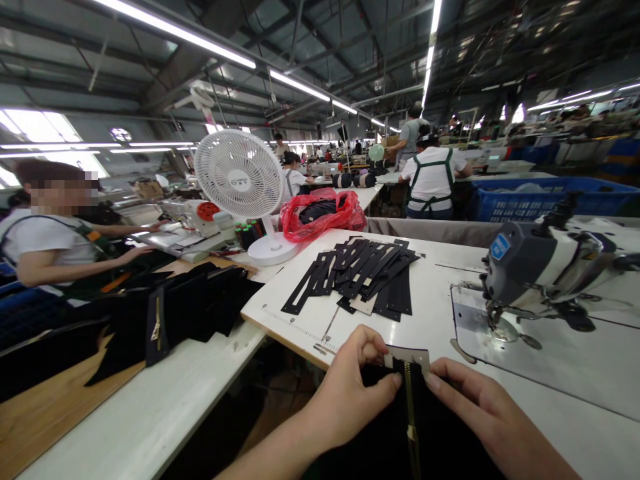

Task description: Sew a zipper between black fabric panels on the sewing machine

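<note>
My left hand (350, 387) and my right hand (480, 407) pinch a black fabric piece with a gold zipper (411, 413) at the near edge of the white sewing table (440, 287). A grey-backed frame piece (407, 358) lies across the zipper's top end, under my fingertips. Both hands are closed on it, thumbs on either side of the zipper. Beyond my hands lies a pile of black cut frame pieces (363, 273).
A sewing machine (540, 273) stands at the right. A white desk fan (240, 177) and a red bag (320, 213) sit at the table's far end. On the left, a person (55, 233) works beside stacked black zipper pieces (180, 313). Other workers stand further back.
</note>
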{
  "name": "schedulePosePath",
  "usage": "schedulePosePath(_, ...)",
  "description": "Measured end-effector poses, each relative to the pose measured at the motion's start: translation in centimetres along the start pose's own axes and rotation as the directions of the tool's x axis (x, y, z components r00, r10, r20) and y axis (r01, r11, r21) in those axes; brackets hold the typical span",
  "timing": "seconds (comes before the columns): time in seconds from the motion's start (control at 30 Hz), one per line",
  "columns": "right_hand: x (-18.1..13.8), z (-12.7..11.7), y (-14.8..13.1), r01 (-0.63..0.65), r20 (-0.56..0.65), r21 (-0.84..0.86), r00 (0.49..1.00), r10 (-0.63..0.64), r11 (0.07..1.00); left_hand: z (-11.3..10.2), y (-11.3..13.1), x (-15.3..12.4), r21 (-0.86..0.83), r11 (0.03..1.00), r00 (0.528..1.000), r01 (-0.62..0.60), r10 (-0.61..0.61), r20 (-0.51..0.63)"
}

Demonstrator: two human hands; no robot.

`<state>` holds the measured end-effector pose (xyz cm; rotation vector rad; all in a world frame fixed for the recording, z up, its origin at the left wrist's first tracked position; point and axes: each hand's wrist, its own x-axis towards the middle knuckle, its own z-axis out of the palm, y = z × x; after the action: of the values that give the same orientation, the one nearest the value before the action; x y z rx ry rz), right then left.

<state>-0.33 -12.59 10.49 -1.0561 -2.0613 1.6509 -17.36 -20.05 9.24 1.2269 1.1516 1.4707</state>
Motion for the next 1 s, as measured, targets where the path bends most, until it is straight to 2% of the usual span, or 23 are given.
schedulePosePath(0.17, -0.12, -0.03, -0.02, 0.047, -0.039, -0.110, 0.998, -0.052, 0.993, -0.11, 0.11, -0.17, 0.031, 0.999, 1.000, -0.022, 0.022, -0.018)
schedulePosePath(0.43, -0.26, 0.10, -0.02, 0.068, -0.047, -0.119, 0.996, -0.074, 0.991, -0.18, 0.09, -0.39, 0.122, 0.992, 0.996, -0.040, 0.049, -0.072)
schedulePosePath(0.6, -0.18, 0.16, 0.32, 0.040, -0.029, -0.040, 0.999, -0.041, 0.998, 0.04, 0.07, -0.61, 0.150, 0.988, 0.994, -0.047, 0.061, -0.090)
schedulePosePath(0.8, 0.02, 0.10, 0.44, -0.027, 0.018, 0.091, 1.000, 0.026, 0.995, 0.26, -0.05, -0.41, 0.049, 0.998, 0.998, -0.030, 0.032, -0.061)
schedulePosePath(1.0, 0.02, 0.27, 0.15, -0.113, 0.045, 0.262, 0.993, 0.105, 0.958, 0.31, -0.23, -0.24, -0.070, 0.996, 0.998, 0.049, -0.052, -0.047)
